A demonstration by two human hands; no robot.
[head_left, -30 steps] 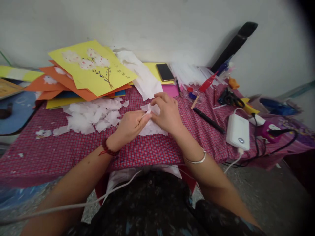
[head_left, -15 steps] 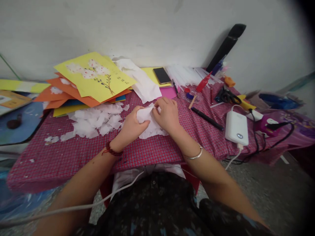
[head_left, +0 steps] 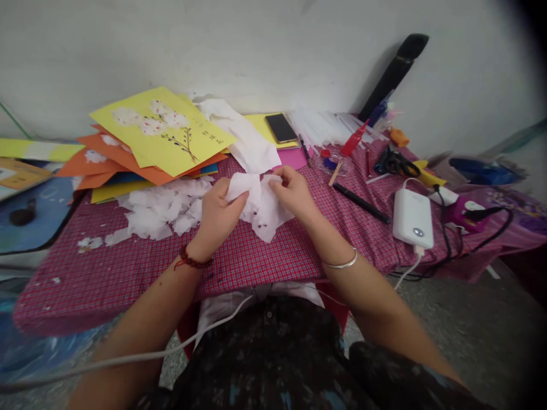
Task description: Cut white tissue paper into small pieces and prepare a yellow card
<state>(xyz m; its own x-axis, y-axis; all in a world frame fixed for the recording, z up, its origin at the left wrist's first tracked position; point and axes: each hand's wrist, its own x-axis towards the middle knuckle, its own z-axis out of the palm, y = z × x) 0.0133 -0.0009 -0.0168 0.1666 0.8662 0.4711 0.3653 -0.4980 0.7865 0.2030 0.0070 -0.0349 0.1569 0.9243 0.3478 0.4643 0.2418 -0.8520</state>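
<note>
"Where's the white tissue paper (head_left: 253,191)?"

"Spread between the hands, above the front middle of the red checked surface (head_left: 171,279). I can't tell whether the lower part is a separate sheet."

"And how are the hands?"

"Apart, each pinching the paper: the left hand (head_left: 217,216) its left side, the right hand (head_left: 294,196) its upper right edge."

"What's around them?"

"Torn tissue scraps (head_left: 154,213) just left. Behind those, a yellow flower card (head_left: 160,148) lies over orange sheets (head_left: 96,168)."

"To the right?"

"A black marker (head_left: 361,203), then a white power bank (head_left: 412,216). Farther back, a smartphone (head_left: 281,128)."
</note>
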